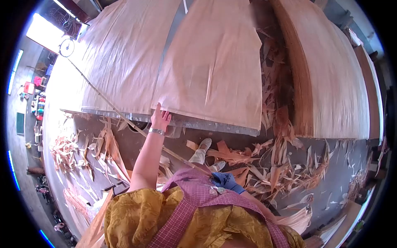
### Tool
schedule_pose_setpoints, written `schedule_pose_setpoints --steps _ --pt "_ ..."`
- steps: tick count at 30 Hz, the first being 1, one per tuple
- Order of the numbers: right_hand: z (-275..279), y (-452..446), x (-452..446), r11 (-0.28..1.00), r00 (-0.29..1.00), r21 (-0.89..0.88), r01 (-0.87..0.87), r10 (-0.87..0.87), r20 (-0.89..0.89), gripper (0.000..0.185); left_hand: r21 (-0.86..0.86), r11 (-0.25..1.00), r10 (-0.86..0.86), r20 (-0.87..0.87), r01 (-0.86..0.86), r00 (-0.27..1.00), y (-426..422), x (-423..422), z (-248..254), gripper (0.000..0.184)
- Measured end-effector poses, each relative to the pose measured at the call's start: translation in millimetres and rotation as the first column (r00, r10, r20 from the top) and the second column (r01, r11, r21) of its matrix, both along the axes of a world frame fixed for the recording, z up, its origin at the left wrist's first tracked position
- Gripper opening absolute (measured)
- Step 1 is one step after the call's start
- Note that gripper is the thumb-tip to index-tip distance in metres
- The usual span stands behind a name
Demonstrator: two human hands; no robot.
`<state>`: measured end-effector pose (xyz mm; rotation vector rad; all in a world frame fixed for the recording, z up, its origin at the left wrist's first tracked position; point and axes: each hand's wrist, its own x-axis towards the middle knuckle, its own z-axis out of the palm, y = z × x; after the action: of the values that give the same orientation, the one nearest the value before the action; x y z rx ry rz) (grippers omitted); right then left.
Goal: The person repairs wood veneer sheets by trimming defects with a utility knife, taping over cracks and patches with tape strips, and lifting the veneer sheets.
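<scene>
My left hand [160,119], bare with a metal-banded watch at the wrist, is at the near edge of a wide, thin wood veneer sheet [206,70]. Its fingers are closed at that edge, close to the sheet's left corner. My right hand [225,181], in a blue glove, is held at my waist, closed around the lower end of a long thin wooden stick [105,98]. The stick slants away to the far left, passing below my left forearm and over another veneer sheet [120,62]. A narrow gap separates the two sheets.
A thick stack of veneer [335,82] stands to the right. Torn veneer scraps [273,165] litter the floor around my shoes [202,151], with more scraps [66,142] at the left. A bench edge [215,125] runs beneath the sheets. Colourful items [40,105] line the far left.
</scene>
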<state>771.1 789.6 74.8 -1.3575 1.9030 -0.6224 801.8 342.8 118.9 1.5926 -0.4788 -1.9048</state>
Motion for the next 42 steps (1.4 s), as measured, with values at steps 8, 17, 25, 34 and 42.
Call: schedule_pose_setpoints --steps 8,17,25,34,42 --pt "-9 19 14 0.948 0.965 -0.181 0.263 -0.262 0.028 0.045 -0.567 0.753 -0.196 0.29 0.333 0.937 0 -63 85 0.027" --pt "59 40 21 0.766 0.764 0.016 0.642 -0.642 0.067 0.033 -0.837 0.321 -0.334 0.337 0.443 0.88 26 -122 195 0.026" --pt "57 79 37 0.657 0.659 0.112 0.745 -0.752 0.025 0.034 -0.855 0.428 -0.334 0.153 0.294 0.93 42 -122 239 0.022" --pt "59 73 20 0.531 0.545 0.176 0.829 -0.837 -0.043 0.036 -0.845 0.493 -0.266 0.079 0.206 0.961 38 -108 241 0.022" --pt "60 51 15 0.464 0.47 0.114 0.879 -0.882 -0.034 0.035 -0.837 0.513 -0.239 0.071 0.188 0.968 25 -79 235 0.025"
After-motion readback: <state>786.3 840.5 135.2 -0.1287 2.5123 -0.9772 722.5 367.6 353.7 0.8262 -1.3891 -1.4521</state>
